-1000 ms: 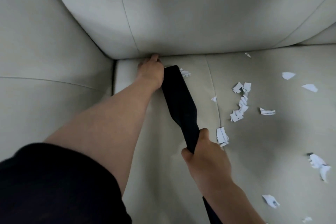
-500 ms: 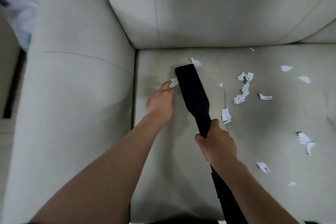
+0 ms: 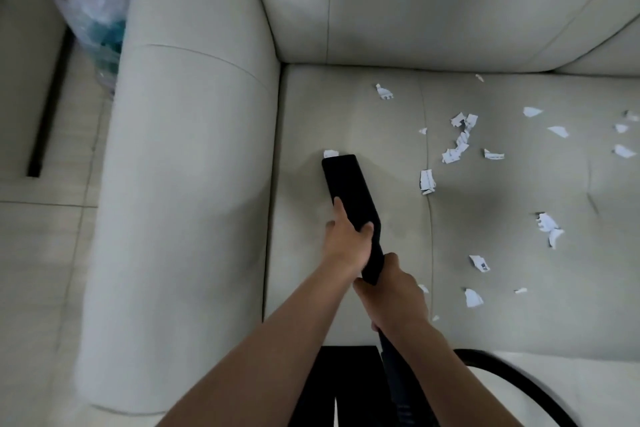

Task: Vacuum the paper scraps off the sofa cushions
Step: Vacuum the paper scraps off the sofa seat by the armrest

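The black flat vacuum nozzle [image 3: 346,184] lies on the pale grey seat cushion [image 3: 346,107], near the left end of the sofa. Its wide tip points to the far side. One small white paper bit [image 3: 330,152] touches that tip.

The left hand [image 3: 348,241] holds the wide part of the nozzle, with fingers and thumb curled around it. The right hand [image 3: 394,295] is just behind it, on the near side, wrapped tight around the thin neck. A black hose [image 3: 519,378] bends away to the near right.

Many torn white paper scraps [image 3: 459,140] lie on the seat to the right of the nozzle, apart from it. Some are bunched together in the far middle. Others are spread out to the right and to the near side. One lies far back, close to the pale back cushion [image 3: 433,0].

The big round armrest [image 3: 183,184] is to the left of the seat. Past it, at the far left, a clear plastic bag [image 3: 97,3] sits by the light floor [image 3: 41,253].
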